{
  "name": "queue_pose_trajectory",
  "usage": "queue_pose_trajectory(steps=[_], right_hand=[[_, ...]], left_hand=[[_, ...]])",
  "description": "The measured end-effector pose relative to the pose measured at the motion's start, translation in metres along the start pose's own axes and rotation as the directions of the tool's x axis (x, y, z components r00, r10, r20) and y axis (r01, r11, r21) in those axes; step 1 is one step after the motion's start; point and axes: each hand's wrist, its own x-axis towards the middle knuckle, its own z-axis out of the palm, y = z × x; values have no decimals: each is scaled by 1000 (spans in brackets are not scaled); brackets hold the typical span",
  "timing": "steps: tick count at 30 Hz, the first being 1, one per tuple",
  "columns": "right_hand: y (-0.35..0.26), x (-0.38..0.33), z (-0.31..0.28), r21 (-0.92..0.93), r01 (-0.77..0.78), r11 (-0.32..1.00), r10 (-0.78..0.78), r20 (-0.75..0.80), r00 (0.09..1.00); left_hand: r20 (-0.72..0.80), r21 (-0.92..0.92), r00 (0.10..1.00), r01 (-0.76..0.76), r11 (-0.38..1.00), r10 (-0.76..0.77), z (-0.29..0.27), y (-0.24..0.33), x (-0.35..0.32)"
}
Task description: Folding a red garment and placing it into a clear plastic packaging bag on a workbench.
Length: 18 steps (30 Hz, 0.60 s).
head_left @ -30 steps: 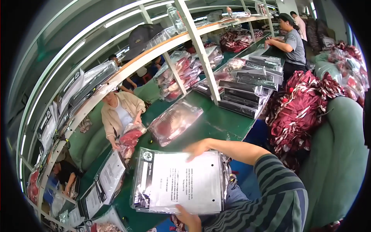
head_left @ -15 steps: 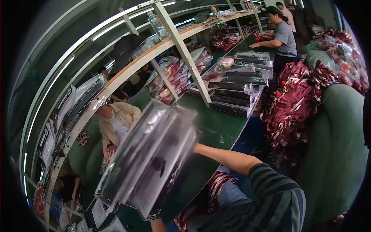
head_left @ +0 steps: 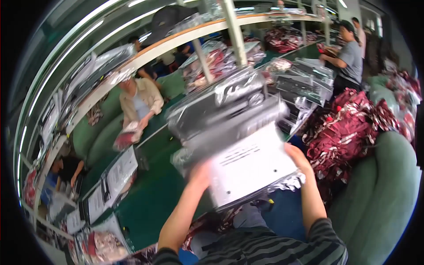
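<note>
Between my two hands is a stack of flat clear-plastic packages (head_left: 221, 99), dark inside, lifted above the green table. The nearest one shows a white printed sheet (head_left: 254, 165) facing up toward me, and the far part of the stack is smeared by motion. My left hand (head_left: 199, 174) grips the stack's left edge; it is blurred and its fingertips are hidden. On the opposite edge my right hand (head_left: 297, 157) is closed, with most of its fingers underneath and out of sight.
More dark plastic packages (head_left: 304, 81) lie piled farther along the green table (head_left: 154, 190). Packages with white sheets (head_left: 110, 185) lie at the left. A maroon-and-white heap (head_left: 349, 132) stands at the right. A shelf (head_left: 176, 42) runs overhead; a co-worker (head_left: 139, 99) handles a maroon package opposite.
The stack has swung right and turned, bringing the white sheet into view. Both my hands now hold its sides. The view has shifted left, and the far co-worker's arms have drawn in.
</note>
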Motion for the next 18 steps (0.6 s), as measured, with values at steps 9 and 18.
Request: queue_pose_trajectory(steps=[9, 18], right_hand=[[68, -98, 9, 467, -17, 884, 271, -482, 833], [66, -94, -25, 313, -247, 917, 353, -345, 870]], left_hand=[[-3, -333, 967, 241, 912, -256, 96, -115, 1], [-33, -187, 963, 255, 949, -266, 90, -157, -12]])
